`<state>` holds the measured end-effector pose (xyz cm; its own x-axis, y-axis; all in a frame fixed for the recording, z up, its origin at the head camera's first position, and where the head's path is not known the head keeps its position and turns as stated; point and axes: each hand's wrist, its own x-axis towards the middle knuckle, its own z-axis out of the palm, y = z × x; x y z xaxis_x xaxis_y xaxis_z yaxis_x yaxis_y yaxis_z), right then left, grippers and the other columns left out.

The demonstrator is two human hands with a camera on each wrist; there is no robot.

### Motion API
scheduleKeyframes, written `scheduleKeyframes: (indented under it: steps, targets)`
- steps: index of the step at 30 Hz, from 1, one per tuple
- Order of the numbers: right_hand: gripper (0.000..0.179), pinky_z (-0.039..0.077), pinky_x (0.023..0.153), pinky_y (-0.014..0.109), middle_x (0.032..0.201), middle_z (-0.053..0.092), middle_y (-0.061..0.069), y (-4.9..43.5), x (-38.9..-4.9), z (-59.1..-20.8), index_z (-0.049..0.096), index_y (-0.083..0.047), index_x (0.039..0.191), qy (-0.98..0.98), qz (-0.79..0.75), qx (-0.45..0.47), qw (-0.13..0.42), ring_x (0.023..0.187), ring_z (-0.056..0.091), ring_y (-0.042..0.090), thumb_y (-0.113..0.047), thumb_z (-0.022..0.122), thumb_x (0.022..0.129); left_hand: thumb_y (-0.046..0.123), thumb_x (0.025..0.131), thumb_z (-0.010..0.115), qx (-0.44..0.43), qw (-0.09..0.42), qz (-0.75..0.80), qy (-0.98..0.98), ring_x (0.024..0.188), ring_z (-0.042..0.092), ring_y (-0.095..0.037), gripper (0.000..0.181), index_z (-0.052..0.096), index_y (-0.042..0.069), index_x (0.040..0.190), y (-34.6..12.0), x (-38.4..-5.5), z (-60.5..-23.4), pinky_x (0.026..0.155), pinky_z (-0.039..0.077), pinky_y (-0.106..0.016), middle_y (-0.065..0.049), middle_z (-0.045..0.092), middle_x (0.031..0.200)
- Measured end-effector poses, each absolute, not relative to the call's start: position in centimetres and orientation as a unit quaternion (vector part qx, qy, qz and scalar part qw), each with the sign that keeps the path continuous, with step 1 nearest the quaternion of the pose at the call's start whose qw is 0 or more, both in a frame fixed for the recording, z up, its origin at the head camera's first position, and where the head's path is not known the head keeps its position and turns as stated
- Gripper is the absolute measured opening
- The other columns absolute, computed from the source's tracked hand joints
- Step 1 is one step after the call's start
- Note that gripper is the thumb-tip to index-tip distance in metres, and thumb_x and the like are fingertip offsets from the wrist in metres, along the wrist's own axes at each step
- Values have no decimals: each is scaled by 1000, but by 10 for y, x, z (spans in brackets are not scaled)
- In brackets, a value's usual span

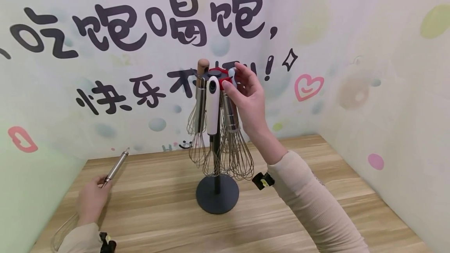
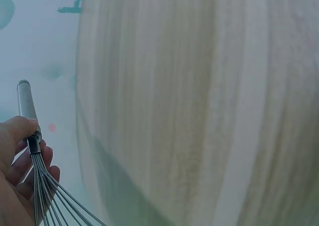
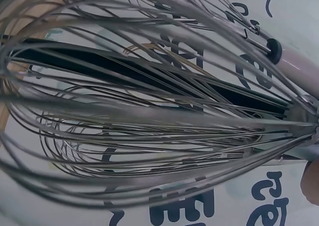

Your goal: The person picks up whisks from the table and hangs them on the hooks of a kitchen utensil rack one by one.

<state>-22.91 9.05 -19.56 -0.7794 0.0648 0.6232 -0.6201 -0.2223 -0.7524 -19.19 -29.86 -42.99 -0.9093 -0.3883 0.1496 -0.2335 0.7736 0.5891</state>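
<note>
At the table's left side my left hand (image 1: 94,198) grips a wire whisk (image 1: 116,167) near the base of its silver handle. In the left wrist view the whisk's wires (image 2: 50,191) fan out below the fingers. Several whisks hang around a dark stand (image 1: 217,196), which stands upright mid-table. My right hand (image 1: 254,102) is at the stand's top, thumb and fingers curled around a red piece (image 1: 226,83) and next to a light-blue handle end (image 1: 231,74). Fingers partly hide that spot. The right wrist view shows large wire loops (image 3: 149,121) close up and one fingertip (image 3: 311,181).
A white-handled whisk (image 1: 212,108) hangs at the front of the stand, and a wooden-handled one (image 1: 202,67) at its left. The wooden table (image 1: 158,206) meets printed walls (image 1: 386,89) at the back and sides.
</note>
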Motion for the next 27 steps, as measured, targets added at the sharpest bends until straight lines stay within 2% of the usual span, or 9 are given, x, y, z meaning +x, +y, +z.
scheduleKeyframes:
  steps: [4,10,13,14,16,18,20,25,27]
  targets:
    - [48,50,80,15,113,57,4,90,-230,-195,51,-3,133,-579,746,234,232,97,55,11,-1,64,86,19,93,53,166,143,-305,-927,69,57,-27,39,56,-4,124,-296,-195,-428,49,34,-27,-30,60,119]
    - [47,50,81,15,114,57,4,89,-230,-196,51,-3,133,-576,749,230,231,98,55,8,-4,64,87,20,96,52,161,158,-326,-918,100,62,-43,39,55,-3,128,-287,-200,-418,51,40,-25,-27,59,124]
    - [47,49,81,15,114,57,4,88,-230,-196,51,-3,132,-574,751,231,231,97,55,8,-3,63,88,22,97,53,161,175,-338,-911,102,62,-42,39,56,-1,128,-280,-203,-412,52,40,-22,-26,60,125]
    - [47,49,81,15,113,57,3,88,-230,-196,51,-3,133,-573,751,231,231,97,55,8,-3,63,87,22,96,53,161,184,-342,-907,95,66,-36,38,57,0,127,-277,-204,-409,52,40,-21,-25,61,124]
    - [47,49,81,15,112,57,2,88,-230,-196,51,-3,133,-573,752,231,231,97,55,8,-3,63,87,24,96,55,161,200,-350,-901,80,67,-9,38,58,2,127,-272,-206,-403,53,38,-17,-23,62,123]
    - [47,49,80,15,112,57,3,88,-229,-195,51,-3,132,-573,752,231,231,96,55,8,-3,63,87,24,95,56,159,215,-363,-893,67,53,15,37,60,3,126,-267,-209,-397,54,37,-13,-22,64,121]
    - [47,49,81,15,113,57,4,88,-229,-195,51,-3,132,-574,752,231,229,96,55,8,-3,63,87,25,95,58,160,226,-376,-884,64,31,30,38,60,4,126,-260,-211,-390,54,35,-7,-20,65,121]
    - [47,49,82,15,115,58,4,89,-229,-195,51,-4,133,-574,753,229,226,98,55,9,-3,64,87,27,93,60,152,270,-424,-851,63,34,33,38,62,6,125,-242,-214,-371,56,34,0,-19,66,119]
    - [48,49,83,15,114,58,2,89,-228,-195,51,-5,133,-573,754,229,225,98,55,10,-4,64,87,25,92,62,143,288,-449,-834,64,39,32,37,63,6,124,-234,-214,-361,58,36,2,-5,70,109]
